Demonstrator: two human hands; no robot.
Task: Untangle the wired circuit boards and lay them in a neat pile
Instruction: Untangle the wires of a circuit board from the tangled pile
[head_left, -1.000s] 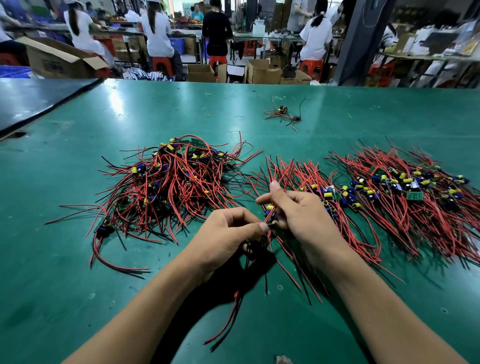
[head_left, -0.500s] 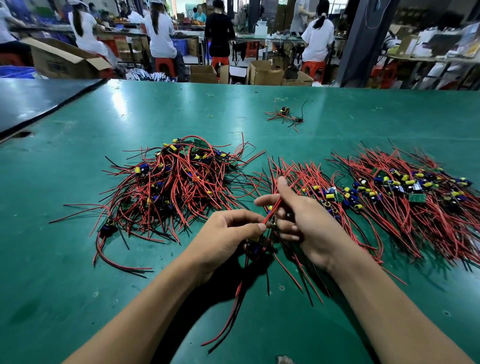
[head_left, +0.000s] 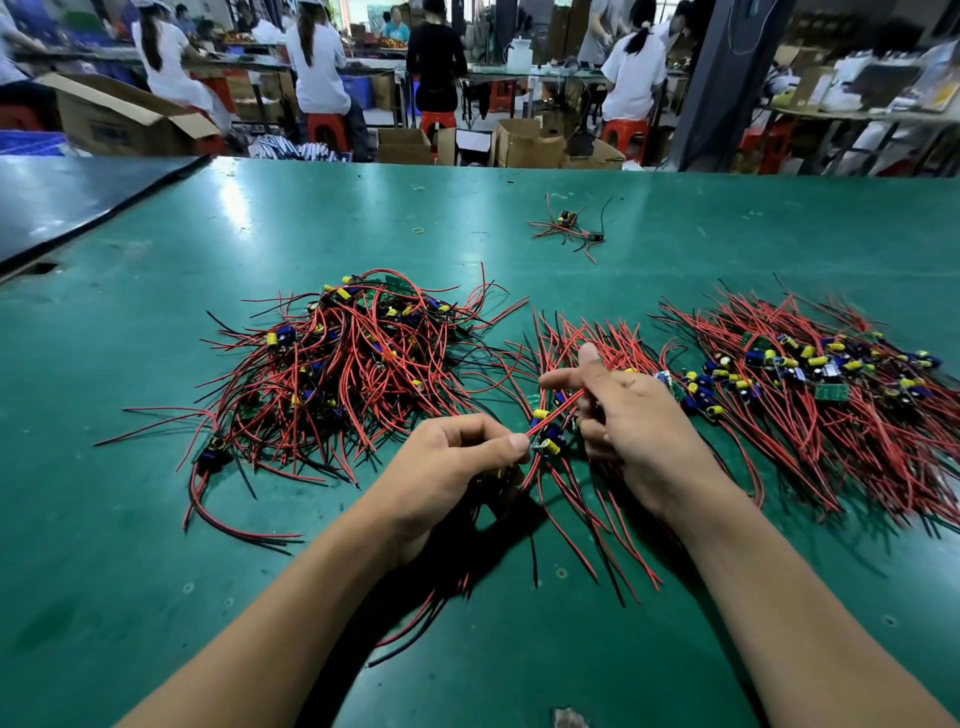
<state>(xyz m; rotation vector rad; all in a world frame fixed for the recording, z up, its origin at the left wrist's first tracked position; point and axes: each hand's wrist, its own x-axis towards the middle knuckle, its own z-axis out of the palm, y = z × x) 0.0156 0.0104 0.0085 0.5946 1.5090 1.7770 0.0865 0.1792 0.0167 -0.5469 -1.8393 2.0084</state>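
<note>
A green table (head_left: 156, 519) is carrying three spreads of wired boards. A tangle (head_left: 353, 374) is lying to the left, a combed pile (head_left: 831, 405) is lying to the right, and a thinner row (head_left: 587, 332) is sitting between them, just beyond the hands. One stray cluster (head_left: 569, 228) is lying well apart, farther up the table. The boards in each spread are overlapping too much to count.

Two hands are working in the middle. The left hand (head_left: 447, 467) is pinching one board (head_left: 545, 446) between thumb and forefinger, with more wires dangling beneath the palm. The right hand (head_left: 639, 431) appears to be pinching that board's red wire (head_left: 558, 410) among its fingers, thumb raised. The wire is running taut from the board up and to the right, so its long axis is pointing toward the row. The right hand is sitting nearer the row and pile, so the laying down is probably falling to it.
</note>
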